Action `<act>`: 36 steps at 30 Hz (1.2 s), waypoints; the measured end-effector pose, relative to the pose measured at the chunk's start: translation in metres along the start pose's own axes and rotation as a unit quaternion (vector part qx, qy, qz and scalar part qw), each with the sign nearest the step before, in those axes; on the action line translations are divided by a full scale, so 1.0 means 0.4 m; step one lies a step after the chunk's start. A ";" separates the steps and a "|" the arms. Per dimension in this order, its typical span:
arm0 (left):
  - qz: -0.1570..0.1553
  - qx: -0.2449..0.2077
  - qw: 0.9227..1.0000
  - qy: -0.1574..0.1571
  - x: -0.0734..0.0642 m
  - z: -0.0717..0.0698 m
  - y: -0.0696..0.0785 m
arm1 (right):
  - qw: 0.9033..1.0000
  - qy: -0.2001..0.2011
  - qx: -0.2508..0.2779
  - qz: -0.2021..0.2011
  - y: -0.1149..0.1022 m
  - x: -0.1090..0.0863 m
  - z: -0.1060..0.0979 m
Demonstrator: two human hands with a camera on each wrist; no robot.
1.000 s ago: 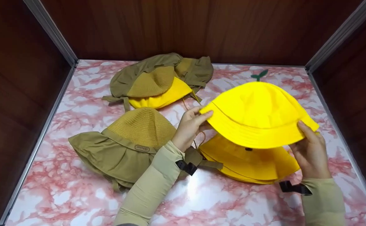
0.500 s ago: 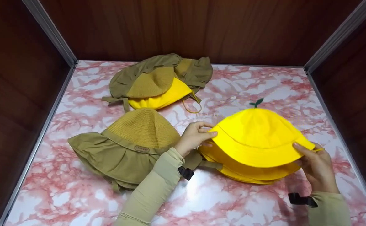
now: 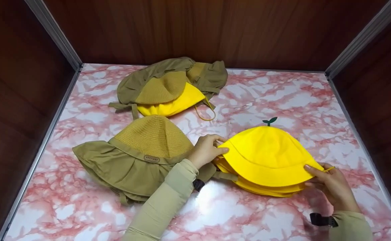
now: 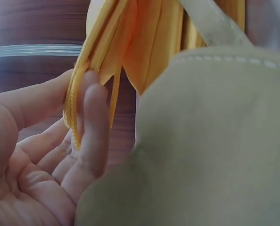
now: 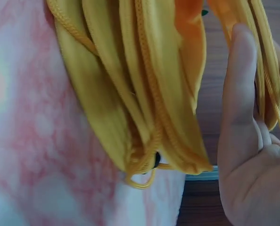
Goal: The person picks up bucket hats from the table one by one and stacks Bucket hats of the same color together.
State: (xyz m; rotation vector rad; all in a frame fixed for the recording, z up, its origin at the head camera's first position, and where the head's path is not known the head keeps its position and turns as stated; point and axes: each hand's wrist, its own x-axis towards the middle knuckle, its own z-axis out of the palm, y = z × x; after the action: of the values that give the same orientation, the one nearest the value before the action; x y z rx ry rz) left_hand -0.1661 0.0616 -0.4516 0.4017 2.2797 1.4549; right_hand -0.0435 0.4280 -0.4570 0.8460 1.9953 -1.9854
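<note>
A bright yellow bucket hat with a green sprout on its crown sits low over a stack of other yellow hats. At the left end of its brim, my left hand pinches the edge between thumb and fingers. My right hand grips the brim's right end, thumb on top. The left wrist view has the brim and a yellow cord between the fingers. In the right wrist view, the stacked brims lie beside the right hand, with a corded edge near the bottom.
A khaki sun hat with a woven crown lies left, partly behind my left forearm; its strap reaches the yellow stack. Farther back are another khaki hat and a folded yellow hat with a cord loop. Dark wooden panels enclose the marbled surface.
Both hands have lowered the sprout hat from above the stack down onto or just over it, shifting slightly left at the end. The khaki hats have stayed put.
</note>
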 end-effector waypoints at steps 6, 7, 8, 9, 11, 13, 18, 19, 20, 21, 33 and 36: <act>0.017 0.048 0.999 0.012 -0.005 0.004 0.001 | 0.999 -0.016 -0.019 0.023 0.010 0.013 -0.008; 0.023 0.060 0.998 0.017 -0.005 0.004 0.002 | 0.999 -0.016 -0.028 0.027 0.011 0.015 -0.008; 0.028 0.073 0.997 0.022 -0.006 0.004 0.002 | 0.999 -0.015 -0.039 0.032 0.012 0.017 -0.008; 0.032 0.085 0.996 0.024 -0.006 0.004 0.003 | 0.998 -0.014 -0.052 0.035 0.013 0.019 -0.007; 0.038 0.105 0.993 0.027 -0.005 0.004 0.003 | 0.996 -0.011 -0.082 0.042 0.015 0.022 -0.004; 0.041 0.125 0.991 0.027 -0.004 0.005 0.002 | 0.993 -0.008 -0.108 0.051 0.017 0.025 -0.002; 0.040 0.168 0.984 0.028 -0.005 0.010 0.004 | 0.984 0.007 -0.170 0.061 0.022 0.029 0.009; 0.041 0.176 0.983 0.030 -0.006 0.012 0.005 | 0.981 0.012 -0.182 0.060 0.023 0.028 0.011; 0.044 0.184 0.981 0.033 -0.006 0.013 0.006 | 0.979 0.018 -0.195 0.056 0.023 0.027 0.014; 0.047 0.193 0.980 0.035 -0.006 0.016 0.007 | 0.976 0.024 -0.210 0.053 0.023 0.026 0.016; 0.073 0.320 0.944 0.038 -0.021 0.038 0.028 | 0.870 0.085 -0.484 -0.042 -0.033 -0.029 0.056; 0.081 0.354 0.931 0.045 -0.028 0.049 0.046 | 0.838 0.128 -0.516 -0.123 -0.042 -0.044 0.071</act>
State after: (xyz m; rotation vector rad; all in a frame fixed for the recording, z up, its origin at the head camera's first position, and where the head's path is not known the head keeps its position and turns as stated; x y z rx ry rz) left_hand -0.1464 0.0799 -0.4401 0.7514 2.8542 0.6622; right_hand -0.0449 0.3973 -0.4358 0.5758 2.9026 -0.5767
